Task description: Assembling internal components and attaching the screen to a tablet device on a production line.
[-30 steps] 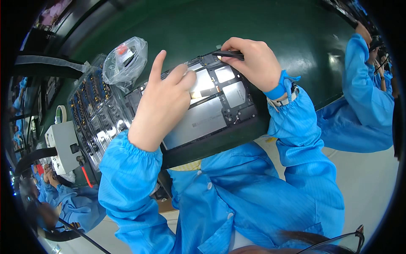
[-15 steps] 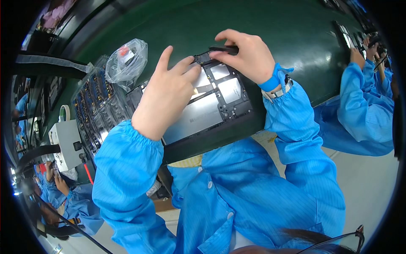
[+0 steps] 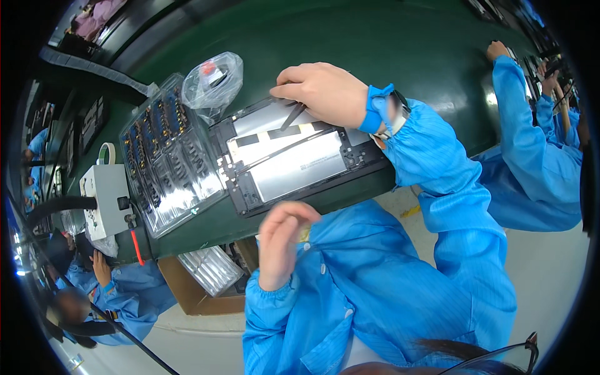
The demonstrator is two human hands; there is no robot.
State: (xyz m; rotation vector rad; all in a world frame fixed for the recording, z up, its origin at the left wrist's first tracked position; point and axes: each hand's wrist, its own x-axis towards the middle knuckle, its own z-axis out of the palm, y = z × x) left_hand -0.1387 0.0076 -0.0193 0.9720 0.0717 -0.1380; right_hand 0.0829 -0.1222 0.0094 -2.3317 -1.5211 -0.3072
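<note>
An opened tablet with a black frame and silver metal panels lies at a slant on the green table. Over its far side, my right hand is closed on a dark pointed tool, whose tip points down at the panels. I cannot make out the tool's exact kind. The fingertips of that hand reach the tablet's far edge. My left hand is in front of the tablet's near edge, above my lap, apart from the tablet. Its fingers are bent and smeared by motion, and I see nothing held in them.
Left of the tablet, a clear plastic tray holds rows of small parts. A clear bag with a red-marked item sits behind it. Farther left stands a white box with cables. Below the table, a cardboard box holds silvery packs. Co-workers sit on both sides.
My left hand has left the tablet and drawn back toward my body. My right hand has moved left over the tablet, with the dark tool now pointing down. The view has shifted slightly.
</note>
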